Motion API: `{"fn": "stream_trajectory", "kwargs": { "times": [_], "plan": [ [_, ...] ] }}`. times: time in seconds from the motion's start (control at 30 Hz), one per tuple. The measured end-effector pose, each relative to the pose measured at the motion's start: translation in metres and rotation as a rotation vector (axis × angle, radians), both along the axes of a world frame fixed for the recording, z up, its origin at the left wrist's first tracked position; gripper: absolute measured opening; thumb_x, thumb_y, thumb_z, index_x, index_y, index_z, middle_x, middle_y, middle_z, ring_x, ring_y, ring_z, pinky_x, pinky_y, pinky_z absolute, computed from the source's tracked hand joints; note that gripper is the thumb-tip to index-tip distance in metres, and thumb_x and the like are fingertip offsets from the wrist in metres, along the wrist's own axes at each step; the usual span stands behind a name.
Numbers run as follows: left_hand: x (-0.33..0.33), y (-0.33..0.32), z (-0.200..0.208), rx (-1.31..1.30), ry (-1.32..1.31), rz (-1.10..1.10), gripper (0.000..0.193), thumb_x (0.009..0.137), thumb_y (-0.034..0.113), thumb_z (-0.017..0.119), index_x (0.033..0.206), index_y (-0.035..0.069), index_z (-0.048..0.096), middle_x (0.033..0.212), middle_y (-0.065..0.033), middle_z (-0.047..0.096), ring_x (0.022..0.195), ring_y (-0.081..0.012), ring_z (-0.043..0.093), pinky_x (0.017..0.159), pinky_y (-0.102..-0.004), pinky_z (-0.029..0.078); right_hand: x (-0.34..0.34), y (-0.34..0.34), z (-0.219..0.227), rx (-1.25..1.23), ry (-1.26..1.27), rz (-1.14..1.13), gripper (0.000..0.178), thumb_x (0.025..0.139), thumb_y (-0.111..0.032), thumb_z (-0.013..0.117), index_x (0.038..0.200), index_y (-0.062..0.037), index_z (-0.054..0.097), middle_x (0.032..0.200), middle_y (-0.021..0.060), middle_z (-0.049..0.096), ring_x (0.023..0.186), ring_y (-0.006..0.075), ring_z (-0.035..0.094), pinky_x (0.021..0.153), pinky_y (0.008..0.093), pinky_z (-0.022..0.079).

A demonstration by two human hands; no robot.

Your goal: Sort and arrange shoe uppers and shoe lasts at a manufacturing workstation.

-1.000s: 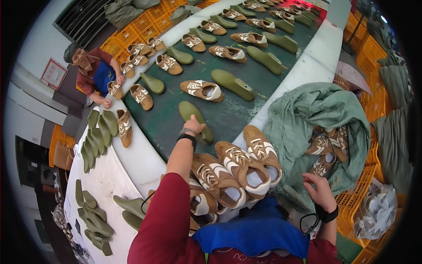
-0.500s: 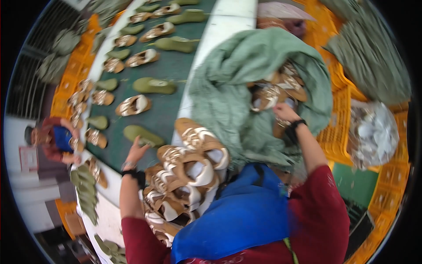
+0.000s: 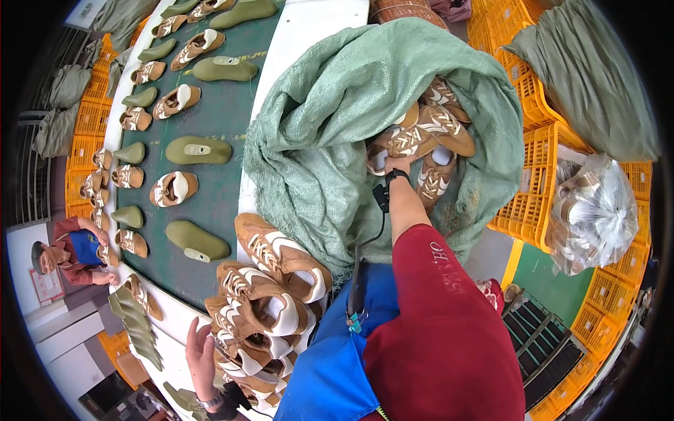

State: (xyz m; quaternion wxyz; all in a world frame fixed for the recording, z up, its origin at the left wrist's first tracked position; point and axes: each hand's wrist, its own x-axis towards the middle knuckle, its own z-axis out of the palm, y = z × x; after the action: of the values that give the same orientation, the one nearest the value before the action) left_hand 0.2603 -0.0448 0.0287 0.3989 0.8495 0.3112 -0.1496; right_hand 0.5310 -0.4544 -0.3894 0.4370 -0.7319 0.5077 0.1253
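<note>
My right hand reaches into a green woven sack and grips a brown sneaker with white trim by its heel opening; some fingertips are hidden in the shoe. More brown sneakers lie around it in the sack. Low on the left, my left hand holds nothing, its fingers apart, beside a pile of brown and white sneakers stacked along the table's near edge. Past that pile, an olive-green shoe last lies on the dark green belt.
Sneakers and green lasts line the belt in rows. A co-worker in a blue apron stands across the table. Orange crates, a clear plastic bag and a grey-green sack are on the right. Stacked lasts sit at the left.
My left hand has drawn back from beside the green last toward me. My right hand has shifted left within the sack onto a sneaker's heel. The whole view has shifted.
</note>
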Motion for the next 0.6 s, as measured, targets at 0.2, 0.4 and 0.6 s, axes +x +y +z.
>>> {"fn": "stream_trajectory", "kwargs": {
  "times": [0.2,0.4,0.6],
  "plan": [
    [-0.010,-0.046,0.009,-0.075,-0.122,-0.024,0.048,0.086,0.002,0.049,0.132,0.002,0.036,0.112,-0.0162,0.055,0.102,-0.0195,0.053,0.087,-0.0285,0.041,-0.056,-0.035,0.028,0.055,-0.252,0.230,0.064,0.071,-0.020,0.059,0.126,0.0031,0.037,0.103,0.0256,0.059,0.098,0.0350,0.058,0.087,0.0370,0.043],
    [-0.013,-0.081,0.002,-0.159,-0.221,-0.225,0.051,0.077,-0.004,0.056,0.127,0.001,0.043,0.110,-0.0133,0.058,0.104,-0.0198,0.054,0.089,-0.0297,0.041,-0.124,-0.031,0.160,0.437,-0.658,0.285,0.045,0.074,-0.011,0.058,0.115,0.0052,0.047,0.101,0.0143,0.060,0.090,0.0202,0.059,0.079,0.0299,0.046],
    [0.002,-0.113,0.012,0.119,-0.605,-0.636,0.052,0.076,0.006,0.064,0.124,0.002,0.047,0.117,-0.0168,0.054,0.106,-0.0293,0.054,0.090,-0.0352,0.043,-0.157,0.032,0.339,-0.145,-0.755,0.961,0.057,0.072,-0.024,0.064,0.120,0.0011,0.047,0.095,0.0245,0.061,0.090,0.0347,0.060,0.078,0.0385,0.048]
  ]
}}
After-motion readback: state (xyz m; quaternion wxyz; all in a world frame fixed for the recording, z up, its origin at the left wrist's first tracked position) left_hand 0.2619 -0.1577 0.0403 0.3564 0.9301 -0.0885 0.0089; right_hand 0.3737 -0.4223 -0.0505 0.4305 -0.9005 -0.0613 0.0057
